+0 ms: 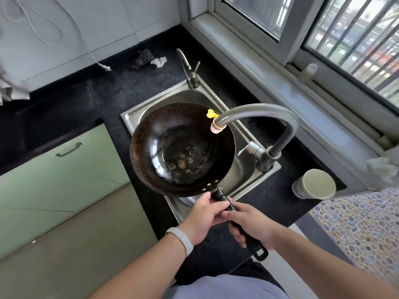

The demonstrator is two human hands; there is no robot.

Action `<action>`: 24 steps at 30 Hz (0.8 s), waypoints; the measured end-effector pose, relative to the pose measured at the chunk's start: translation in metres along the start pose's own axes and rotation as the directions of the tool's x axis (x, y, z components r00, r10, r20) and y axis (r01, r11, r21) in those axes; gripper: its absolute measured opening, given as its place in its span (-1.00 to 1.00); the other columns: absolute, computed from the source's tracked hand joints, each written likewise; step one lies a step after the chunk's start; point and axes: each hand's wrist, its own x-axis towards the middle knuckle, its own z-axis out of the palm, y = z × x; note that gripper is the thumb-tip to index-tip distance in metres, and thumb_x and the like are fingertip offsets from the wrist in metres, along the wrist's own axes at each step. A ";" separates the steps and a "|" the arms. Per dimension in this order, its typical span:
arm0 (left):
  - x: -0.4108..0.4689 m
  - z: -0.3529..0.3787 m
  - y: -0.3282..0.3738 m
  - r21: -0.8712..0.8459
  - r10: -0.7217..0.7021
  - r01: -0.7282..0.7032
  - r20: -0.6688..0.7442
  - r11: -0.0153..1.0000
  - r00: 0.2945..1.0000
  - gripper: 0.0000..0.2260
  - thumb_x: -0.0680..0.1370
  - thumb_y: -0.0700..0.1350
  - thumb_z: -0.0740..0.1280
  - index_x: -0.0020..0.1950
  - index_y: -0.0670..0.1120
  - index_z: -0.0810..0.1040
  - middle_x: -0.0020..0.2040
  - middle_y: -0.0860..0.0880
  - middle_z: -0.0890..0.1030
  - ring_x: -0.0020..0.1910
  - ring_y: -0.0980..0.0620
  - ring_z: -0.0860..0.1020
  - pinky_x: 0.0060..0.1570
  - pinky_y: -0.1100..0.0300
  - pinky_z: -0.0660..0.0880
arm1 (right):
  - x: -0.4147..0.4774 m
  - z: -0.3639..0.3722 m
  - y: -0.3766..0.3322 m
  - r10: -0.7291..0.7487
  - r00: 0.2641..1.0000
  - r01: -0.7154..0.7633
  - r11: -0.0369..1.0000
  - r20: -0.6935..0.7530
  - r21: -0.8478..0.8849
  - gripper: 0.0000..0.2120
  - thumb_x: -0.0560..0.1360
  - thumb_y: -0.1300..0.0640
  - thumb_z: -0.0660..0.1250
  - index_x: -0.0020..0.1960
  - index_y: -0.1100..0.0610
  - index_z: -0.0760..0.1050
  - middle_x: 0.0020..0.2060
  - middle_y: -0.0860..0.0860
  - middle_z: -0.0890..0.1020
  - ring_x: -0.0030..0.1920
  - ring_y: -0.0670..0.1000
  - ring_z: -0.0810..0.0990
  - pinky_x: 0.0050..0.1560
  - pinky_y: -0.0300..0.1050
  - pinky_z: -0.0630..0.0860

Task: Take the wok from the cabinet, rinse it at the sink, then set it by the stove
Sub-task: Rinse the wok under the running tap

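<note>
Two hands grip one black handle (241, 225): the left hand (205, 219) is wrapped around it close to the pan, the right hand (250, 225) closed around it further back, with the handle's looped end sticking out behind the right hand's palm. Ahead of the left hand the wok (182, 148) is held over the steel sink (244, 169), dark and stained, with a shallow pool of water and brownish bits at its bottom. Just beyond and right of the wok the tall grey tap (265, 117) arches over, its pink nozzle with a yellow lever hanging right above the wok's far rim; no water stream can be made out. A second, thinner tap (187, 67) stands at the sink's far corner, well ahead of both hands. To the right of the right hand a paper cup (315, 184) sits on the black countertop (121, 91). Far ahead, near the back wall, lie a dark scrubber (142, 58) and a crumpled white tissue (159, 61). Left of the left hand is a pale green cabinet door (60, 169) with a metal pull. A barred window (349, 39) runs along the right side above a grey sill, and pebble-patterned floor (362, 229) shows below it.
</note>
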 end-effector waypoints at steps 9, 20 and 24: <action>-0.034 -0.024 0.024 0.314 0.040 0.031 -0.216 0.949 0.976 -0.83 0.59 -0.17 0.32 0.18 -0.10 0.57 0.01 -0.07 0.72 -0.01 0.02 0.70 0.01 0.14 0.62 | 0.005 0.002 0.003 0.032 0.999 -0.032 0.999 0.010 0.018 -0.93 0.65 0.17 0.24 0.02 0.17 0.38 -0.46 0.06 0.43 -0.52 0.02 0.37 -0.50 -0.13 0.37; 0.060 0.040 0.077 0.656 0.496 -0.353 -0.036 0.667 0.868 -0.76 0.55 -0.13 0.37 0.21 -0.09 0.54 0.06 0.00 0.61 0.05 0.08 0.58 0.08 0.25 0.48 | 0.007 0.003 0.001 0.069 0.998 -0.069 0.997 0.009 0.038 -0.94 0.63 0.22 0.23 0.01 0.16 0.35 -0.46 0.05 0.41 -0.52 0.01 0.34 -0.51 -0.14 0.34; 0.089 0.046 0.081 0.750 0.501 -0.350 0.029 0.562 0.865 -0.68 0.55 -0.12 0.36 0.30 -0.12 0.52 0.18 -0.05 0.59 0.13 0.05 0.56 0.13 0.22 0.47 | 0.011 0.001 0.002 0.067 0.998 -0.068 0.997 0.018 0.048 -0.95 0.62 0.23 0.24 0.02 0.16 0.36 -0.46 0.05 0.41 -0.51 0.01 0.34 -0.51 -0.14 0.35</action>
